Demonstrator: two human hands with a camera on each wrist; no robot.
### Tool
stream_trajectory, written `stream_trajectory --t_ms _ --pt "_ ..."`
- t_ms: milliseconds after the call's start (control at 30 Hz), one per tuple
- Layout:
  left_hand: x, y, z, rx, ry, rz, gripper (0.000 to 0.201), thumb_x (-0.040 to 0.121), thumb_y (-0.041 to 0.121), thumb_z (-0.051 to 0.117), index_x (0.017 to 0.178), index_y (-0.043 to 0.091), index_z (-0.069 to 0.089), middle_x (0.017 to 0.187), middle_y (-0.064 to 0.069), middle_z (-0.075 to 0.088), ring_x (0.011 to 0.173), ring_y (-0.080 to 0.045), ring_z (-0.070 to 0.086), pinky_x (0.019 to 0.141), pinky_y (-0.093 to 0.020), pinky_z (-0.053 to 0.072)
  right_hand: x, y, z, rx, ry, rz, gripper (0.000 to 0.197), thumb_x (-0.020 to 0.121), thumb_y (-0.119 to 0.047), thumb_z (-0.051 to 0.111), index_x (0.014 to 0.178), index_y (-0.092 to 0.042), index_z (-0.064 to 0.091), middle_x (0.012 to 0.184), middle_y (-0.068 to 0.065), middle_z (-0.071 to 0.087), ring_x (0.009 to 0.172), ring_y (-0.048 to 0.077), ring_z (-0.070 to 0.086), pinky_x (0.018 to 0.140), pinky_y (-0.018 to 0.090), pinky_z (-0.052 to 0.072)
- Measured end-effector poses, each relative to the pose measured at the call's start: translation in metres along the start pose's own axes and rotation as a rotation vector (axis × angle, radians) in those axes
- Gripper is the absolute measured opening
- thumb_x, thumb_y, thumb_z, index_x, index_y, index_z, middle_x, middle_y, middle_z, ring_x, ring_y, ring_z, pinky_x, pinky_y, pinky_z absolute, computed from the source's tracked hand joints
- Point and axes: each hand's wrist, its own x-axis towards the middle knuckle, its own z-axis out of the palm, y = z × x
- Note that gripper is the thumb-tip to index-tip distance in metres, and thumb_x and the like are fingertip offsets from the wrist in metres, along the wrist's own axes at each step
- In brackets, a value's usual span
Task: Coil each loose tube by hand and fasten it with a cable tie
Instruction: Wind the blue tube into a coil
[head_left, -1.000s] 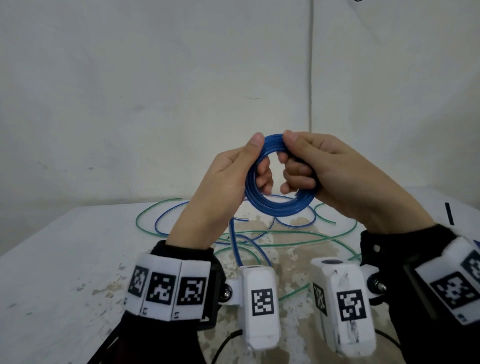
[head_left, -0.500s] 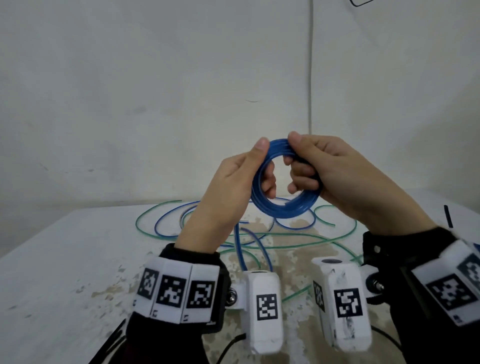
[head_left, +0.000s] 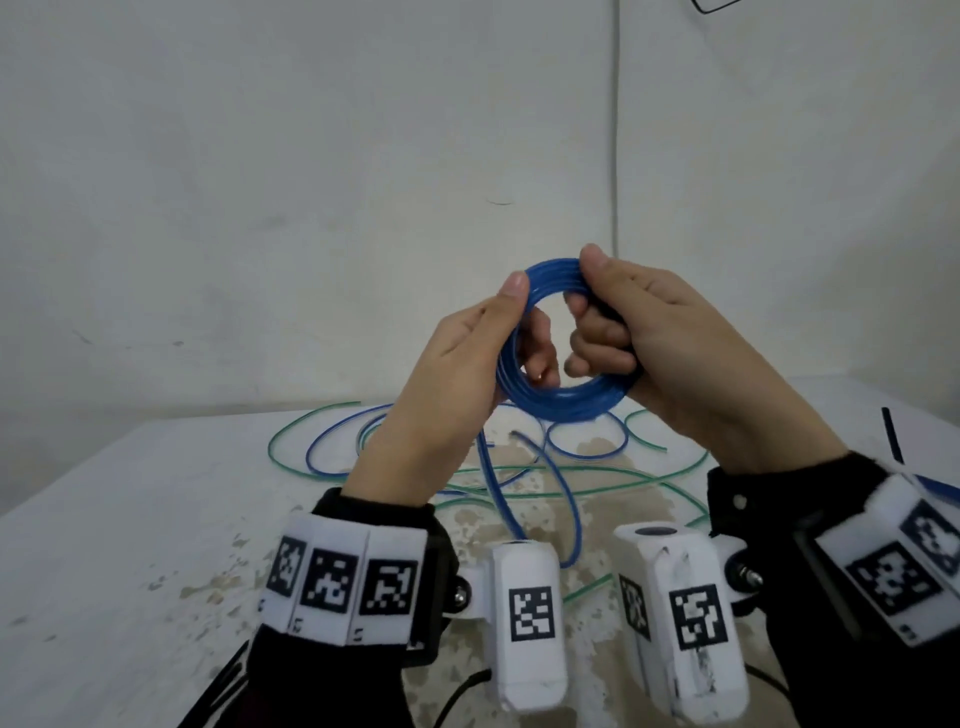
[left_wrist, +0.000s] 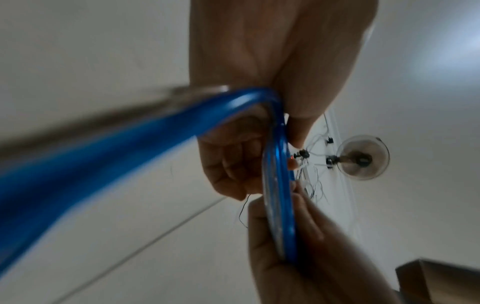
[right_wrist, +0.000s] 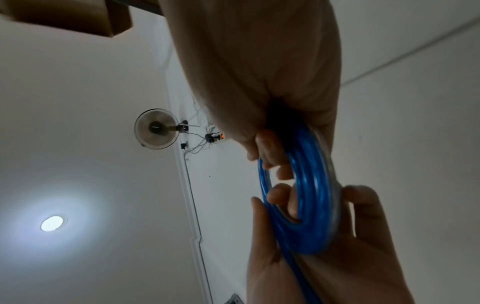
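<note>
I hold a small coil of blue tube (head_left: 563, 408) upright in the air above the table, between both hands. My left hand (head_left: 522, 322) pinches its left side, thumb in front and fingers through the ring. My right hand (head_left: 597, 296) grips the top right, with the thumb on top and curled fingers inside. In the left wrist view the coil (left_wrist: 284, 205) is seen edge-on and a blurred blue tail (left_wrist: 103, 164) runs off it. The right wrist view shows the coil (right_wrist: 311, 195) with several turns. The loose tail (head_left: 491, 470) drops to the table.
Loose green tube (head_left: 571, 491) and more blue tube (head_left: 587, 454) lie tangled on the stained white table (head_left: 130, 519) under my hands. A thin black strip (head_left: 891, 434) lies at the far right. A white wall stands close behind the table.
The coil has turned a little in my fingers and my right thumb now sits on its top. The loose blue tail has shifted on the table.
</note>
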Motion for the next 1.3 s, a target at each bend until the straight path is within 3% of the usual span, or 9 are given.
stream_trajectory --t_ms 100,267,367,467,600,800,967,1067,1300 --pt "0.000 0.001 -0.003 -0.047 0.003 -0.015 0.044 0.100 0.034 0.035 0.063 0.011 0.040 0.056 0.001 0.046 0.058 -0.016 0.048 0.065 -0.025 0.042 0.003 0.003 0.001 0.049 0.013 0.005 0.036 0.101 -0.032 0.038 0.075 -0.009 0.048 0.047 -0.005 0.028 0.039 0.008 0.030 0.054 0.022 0.048" --pt "-0.005 0.005 -0.013 0.204 -0.057 -0.027 0.046 0.100 0.030 0.037 0.057 0.014 0.039 0.053 0.002 0.045 0.058 -0.016 0.046 0.061 -0.020 0.041 0.000 0.001 -0.011 -0.123 -0.159 0.143 0.038 0.090 -0.043 0.045 0.075 -0.009 0.054 0.048 0.000 0.039 0.042 0.016 0.051 0.065 0.037 0.049" --pt "-0.006 0.006 -0.010 0.222 -0.079 -0.054 0.046 0.099 0.032 0.039 0.058 0.014 0.044 0.053 0.002 0.045 0.057 -0.015 0.047 0.061 -0.021 0.041 -0.002 0.000 -0.010 -0.145 -0.174 0.112 0.037 0.092 -0.039 0.044 0.074 -0.008 0.053 0.049 -0.004 0.031 0.038 0.010 0.036 0.057 0.027 0.051" --pt "-0.002 0.004 -0.005 0.046 -0.005 -0.070 0.044 0.098 0.037 0.039 0.065 0.011 0.049 0.055 -0.001 0.046 0.056 -0.016 0.049 0.061 -0.024 0.041 0.002 0.004 -0.003 -0.087 -0.051 0.043 0.037 0.100 -0.032 0.039 0.074 -0.009 0.050 0.048 -0.008 0.025 0.039 0.007 0.026 0.052 0.022 0.047" --pt "0.000 0.001 -0.005 -0.029 0.036 -0.057 0.046 0.099 0.038 0.035 0.061 0.013 0.039 0.057 -0.001 0.044 0.059 -0.016 0.050 0.066 -0.026 0.042 0.004 0.005 -0.001 -0.007 0.004 0.053 0.037 0.101 -0.031 0.038 0.076 -0.008 0.051 0.049 -0.006 0.030 0.040 0.009 0.030 0.052 0.023 0.047" --pt "-0.003 0.002 -0.009 0.121 -0.040 -0.050 0.046 0.101 0.035 0.033 0.060 0.013 0.037 0.055 0.002 0.043 0.058 -0.016 0.048 0.063 -0.023 0.041 -0.003 -0.002 -0.008 -0.077 -0.201 0.167 0.036 0.094 -0.037 0.043 0.072 -0.008 0.050 0.047 -0.003 0.028 0.036 0.011 0.032 0.055 0.027 0.052" --pt "0.001 -0.002 0.000 -0.053 0.077 0.006 0.043 0.096 0.042 0.035 0.072 0.010 0.048 0.055 -0.001 0.044 0.055 -0.017 0.044 0.058 -0.026 0.040 0.001 0.000 0.001 0.102 -0.048 0.084 0.038 0.100 -0.034 0.038 0.072 -0.010 0.045 0.046 -0.006 0.024 0.036 0.007 0.023 0.049 0.022 0.045" --pt "0.003 -0.004 0.002 -0.095 0.119 0.043 0.047 0.100 0.041 0.030 0.065 0.012 0.043 0.054 -0.001 0.045 0.054 -0.017 0.043 0.059 -0.029 0.040 0.003 0.003 0.007 0.191 0.007 0.074 0.038 0.100 -0.035 0.038 0.072 -0.010 0.045 0.046 -0.006 0.024 0.036 0.007 0.025 0.049 0.021 0.044" --pt "0.004 -0.002 -0.001 -0.236 0.114 0.025 0.049 0.096 0.047 0.033 0.061 0.013 0.041 0.054 -0.003 0.040 0.052 -0.017 0.042 0.058 -0.030 0.040 0.003 0.012 0.014 0.105 0.035 -0.006 0.037 0.102 -0.035 0.035 0.076 -0.010 0.044 0.052 -0.003 0.026 0.043 0.010 0.027 0.058 0.029 0.034"
